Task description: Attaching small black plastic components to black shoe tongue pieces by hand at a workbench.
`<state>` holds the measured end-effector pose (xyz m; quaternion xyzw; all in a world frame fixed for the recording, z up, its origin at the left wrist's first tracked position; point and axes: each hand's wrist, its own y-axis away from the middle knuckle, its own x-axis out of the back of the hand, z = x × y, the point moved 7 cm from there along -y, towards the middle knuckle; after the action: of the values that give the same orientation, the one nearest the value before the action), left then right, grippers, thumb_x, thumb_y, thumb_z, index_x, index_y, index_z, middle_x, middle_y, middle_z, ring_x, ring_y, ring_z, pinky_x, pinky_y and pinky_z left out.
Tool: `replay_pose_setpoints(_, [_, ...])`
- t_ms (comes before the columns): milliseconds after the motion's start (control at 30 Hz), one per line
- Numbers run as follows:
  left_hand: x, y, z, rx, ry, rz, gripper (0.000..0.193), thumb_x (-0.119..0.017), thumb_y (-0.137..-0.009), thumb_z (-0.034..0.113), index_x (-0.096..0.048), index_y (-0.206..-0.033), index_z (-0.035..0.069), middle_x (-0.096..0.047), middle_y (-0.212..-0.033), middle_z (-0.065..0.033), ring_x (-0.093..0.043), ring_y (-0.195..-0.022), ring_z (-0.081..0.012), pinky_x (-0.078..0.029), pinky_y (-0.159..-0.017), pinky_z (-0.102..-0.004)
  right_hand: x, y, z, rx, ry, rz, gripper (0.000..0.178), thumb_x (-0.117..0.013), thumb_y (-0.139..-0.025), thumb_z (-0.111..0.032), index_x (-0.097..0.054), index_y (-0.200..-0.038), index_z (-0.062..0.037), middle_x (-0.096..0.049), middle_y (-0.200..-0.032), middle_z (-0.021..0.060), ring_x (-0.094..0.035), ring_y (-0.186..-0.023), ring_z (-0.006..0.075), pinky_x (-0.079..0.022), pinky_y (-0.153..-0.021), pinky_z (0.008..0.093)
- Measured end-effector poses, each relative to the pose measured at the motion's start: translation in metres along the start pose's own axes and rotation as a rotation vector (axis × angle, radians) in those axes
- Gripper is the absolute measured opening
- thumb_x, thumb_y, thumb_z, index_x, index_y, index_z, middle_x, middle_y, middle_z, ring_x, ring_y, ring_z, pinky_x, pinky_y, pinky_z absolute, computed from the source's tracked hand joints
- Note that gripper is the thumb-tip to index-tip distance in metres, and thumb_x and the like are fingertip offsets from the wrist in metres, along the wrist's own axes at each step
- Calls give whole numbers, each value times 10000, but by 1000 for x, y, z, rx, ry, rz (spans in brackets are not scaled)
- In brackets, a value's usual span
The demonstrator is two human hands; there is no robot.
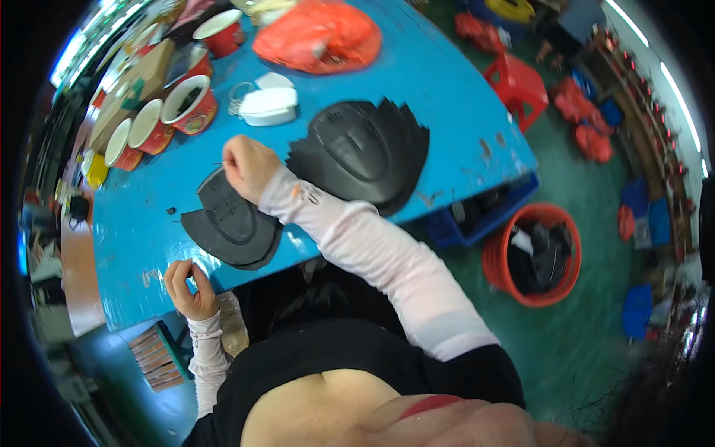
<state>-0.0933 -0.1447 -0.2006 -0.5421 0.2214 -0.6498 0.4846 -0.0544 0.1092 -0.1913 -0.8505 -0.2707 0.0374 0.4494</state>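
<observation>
My right hand is closed above the upper edge of a small stack of black moulded rubber-like pieces. A thin dark sliver sticks out at its fingertips; what the fingers grip is too small to make out. My left hand rests by the table's near edge, fingers loosely curled and thumb apart, with nothing seen in it. Just right of my right wrist lies a larger fanned pile of similar black pieces, each with a raised oval outline. Small black scraps lie left of the small stack.
The blue table carries red-and-white paper tubs, a white plastic box and an orange-red plastic bag. Beside its right edge stand a blue crate, an orange basket with dark pieces and a red stool.
</observation>
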Motion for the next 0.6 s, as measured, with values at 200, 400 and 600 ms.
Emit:
replay_pose_setpoints(200, [-8, -5, -22, 146, 64, 89, 150, -584, -850, -84, -601, -986, -23, -573, -974, -133, -553, -792, -212, -471, -692, -299, 5, 3, 11, -27, 31, -77, 201, -642, -807, -5, -482, -925, -37, -569, -777, 123, -595, -674, 296, -483, -603, 370])
replay_pose_setpoints(400, [-8, 2, -32, 227, 124, 156, 146, -571, -844, -101, -589, -967, -23, -567, -956, -130, -542, -792, -217, -460, -695, -307, 2, -1, 29, -124, 37, -113, 192, -635, -825, -18, -475, -930, -23, -589, -773, 116, -614, -655, 250, -493, -599, 339])
replay_pose_setpoints(600, [-6, -1, -25, 214, 157, 106, 160, -568, -837, -103, -592, -972, -22, -564, -962, -141, -546, -808, -236, -465, -701, -308, -9, 7, 25, -174, -20, -199, 206, -627, -813, -12, -464, -939, -29, -574, -805, 141, -597, -730, 332, -482, -648, 395])
